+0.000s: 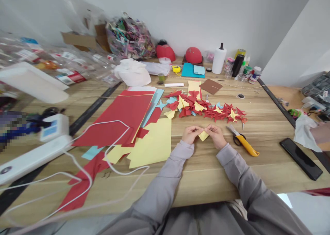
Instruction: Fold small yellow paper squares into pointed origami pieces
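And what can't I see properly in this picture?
All in the head view:
- Pinched part of the small yellow paper: hidden by fingers of the left hand and right hand.
- Words on the white-lidded jar: too small.
- Far end of the long white bar: cut off by the left edge.
- Something at far left: covered by blurry squares.

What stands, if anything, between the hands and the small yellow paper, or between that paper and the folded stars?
Nothing visible does. The left hand and right hand hold the yellow paper; nothing visible lies between it and the folded stars. The yellow cutter is off right.
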Motion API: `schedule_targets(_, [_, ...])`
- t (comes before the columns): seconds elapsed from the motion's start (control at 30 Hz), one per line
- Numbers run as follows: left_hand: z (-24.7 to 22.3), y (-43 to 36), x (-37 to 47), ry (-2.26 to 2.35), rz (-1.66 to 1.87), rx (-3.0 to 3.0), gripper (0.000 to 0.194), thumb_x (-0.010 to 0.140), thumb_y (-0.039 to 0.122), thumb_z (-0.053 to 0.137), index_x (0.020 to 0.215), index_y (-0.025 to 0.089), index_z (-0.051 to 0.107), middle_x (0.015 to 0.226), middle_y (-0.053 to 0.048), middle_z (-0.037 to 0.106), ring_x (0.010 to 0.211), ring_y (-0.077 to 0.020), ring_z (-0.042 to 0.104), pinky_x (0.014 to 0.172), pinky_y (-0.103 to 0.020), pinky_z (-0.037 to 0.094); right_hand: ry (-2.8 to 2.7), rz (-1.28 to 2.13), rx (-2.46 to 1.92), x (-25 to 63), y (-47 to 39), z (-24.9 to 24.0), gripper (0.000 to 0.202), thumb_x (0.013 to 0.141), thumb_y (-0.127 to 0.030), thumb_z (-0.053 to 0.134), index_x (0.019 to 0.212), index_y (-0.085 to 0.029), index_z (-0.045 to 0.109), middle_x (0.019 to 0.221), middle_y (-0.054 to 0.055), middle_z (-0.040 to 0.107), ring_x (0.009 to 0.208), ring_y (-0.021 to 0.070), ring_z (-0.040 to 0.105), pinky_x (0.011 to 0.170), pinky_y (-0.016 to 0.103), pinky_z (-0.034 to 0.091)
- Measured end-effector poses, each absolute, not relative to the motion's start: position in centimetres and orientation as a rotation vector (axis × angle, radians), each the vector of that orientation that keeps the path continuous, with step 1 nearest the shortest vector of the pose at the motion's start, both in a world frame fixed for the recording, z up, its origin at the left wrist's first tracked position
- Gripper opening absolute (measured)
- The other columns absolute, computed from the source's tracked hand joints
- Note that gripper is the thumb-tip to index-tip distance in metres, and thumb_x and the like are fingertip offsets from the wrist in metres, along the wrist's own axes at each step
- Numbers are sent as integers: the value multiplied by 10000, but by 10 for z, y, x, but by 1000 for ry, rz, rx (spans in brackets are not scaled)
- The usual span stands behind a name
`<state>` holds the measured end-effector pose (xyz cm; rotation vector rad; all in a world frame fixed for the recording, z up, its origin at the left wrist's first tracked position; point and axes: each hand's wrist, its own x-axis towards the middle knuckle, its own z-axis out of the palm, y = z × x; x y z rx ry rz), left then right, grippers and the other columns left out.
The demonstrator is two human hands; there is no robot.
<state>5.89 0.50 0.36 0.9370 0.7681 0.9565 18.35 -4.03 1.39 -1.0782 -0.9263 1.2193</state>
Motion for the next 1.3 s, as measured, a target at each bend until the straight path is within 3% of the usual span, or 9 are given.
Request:
schedule_targets(0.13, [2,4,62,748,911,839,316,456,363,785,584,126,620,567,-3,608,551,-126,558,580,-273,447,-837,1216,-1073,183,-39,11,249,594,-347,728,575,-173,551,520,-49,556,474,70,458,486,212,346])
schedule_targets(0.33, [1,2,63,786,989,1021,274,522,350,752,624,127,628,559,14,594,530,-91,509,546,-222,399,-802,1201,-1064,183,-37,7,229,574,-304,749,578,-172,562,529,-50,576,490,72,482,515,215,372])
schedule_targets(0.6, [5,6,55,737,938,1091,248,546,341,742,593,128,625,535,18,580,515,-85,487,539,-220,381,-879,1261,-1024,186,-40,10,184,625,-317,717,603,-173,604,562,-27,611,522,92,515,536,236,400])
schedule_targets(0.9, [3,3,59,682,947,914,281,478,338,787,555,122,623,532,16,589,516,-85,517,536,-223,407,-793,1301,-987,187,-40,10,203,604,-298,733,552,-175,580,497,-48,555,462,68,447,478,212,344])
schedule_targets(1.3, [11,-1,61,703,925,756,300,439,311,807,556,126,602,538,11,611,525,-106,560,557,-250,456,-724,1304,-981,185,-41,15,218,579,-311,747,555,-175,578,530,-39,578,485,80,480,490,217,364])
